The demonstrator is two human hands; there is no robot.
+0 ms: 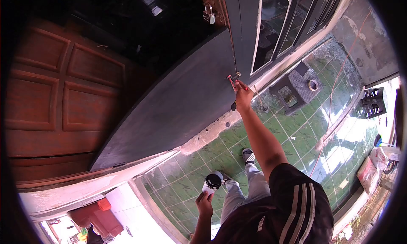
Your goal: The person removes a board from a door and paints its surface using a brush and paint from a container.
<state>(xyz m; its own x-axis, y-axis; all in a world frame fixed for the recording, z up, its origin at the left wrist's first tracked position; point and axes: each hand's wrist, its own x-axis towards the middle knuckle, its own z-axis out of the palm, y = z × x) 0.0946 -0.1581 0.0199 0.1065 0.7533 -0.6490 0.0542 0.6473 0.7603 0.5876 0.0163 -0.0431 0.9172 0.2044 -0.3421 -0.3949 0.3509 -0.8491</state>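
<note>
My right hand [243, 99] reaches up to the edge of a dark grey door panel [182, 95], fingers closed round what looks like a small paintbrush [233, 106] with a dark tip and some red showing by the fingers. Just above the fingertips, a small metal latch [238, 74] sits at the panel's edge. Lower down, my left hand [205, 203] grips a white cup [210, 188] with dark, paint-like stuff inside and round its rim. The cup is held out in front of my legs, over the green floor.
A dark plastic stool [294, 89] with a roll of tape [313, 85] on it stands below the windows. An open padlock [208, 15] hangs on the frame above. Brown panelled wood [42, 95] is at left; a black crate [373, 103] and bags [369, 176] are at right.
</note>
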